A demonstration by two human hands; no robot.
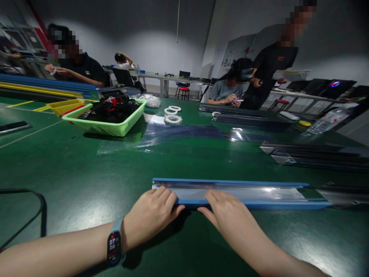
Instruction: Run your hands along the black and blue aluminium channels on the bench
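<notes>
A long blue channel (259, 204) with a clear, shiny strip (259, 192) inside lies left to right across the near part of the green table. My left hand (154, 209) grips its left end, fingers over the near wall and thumb below. A short way to the right, my right hand (223, 209) holds the same near wall, fingertips inside the channel and thumb under the edge. A grey band with a dark watch (114, 246) is on my left wrist.
Beyond the channel are a green basket (122, 129) of dark items, white rings (173, 119), clear plastic film (184, 134) and dark strips (314, 156). A black cable (43, 215) lies at left. Several people are farther back.
</notes>
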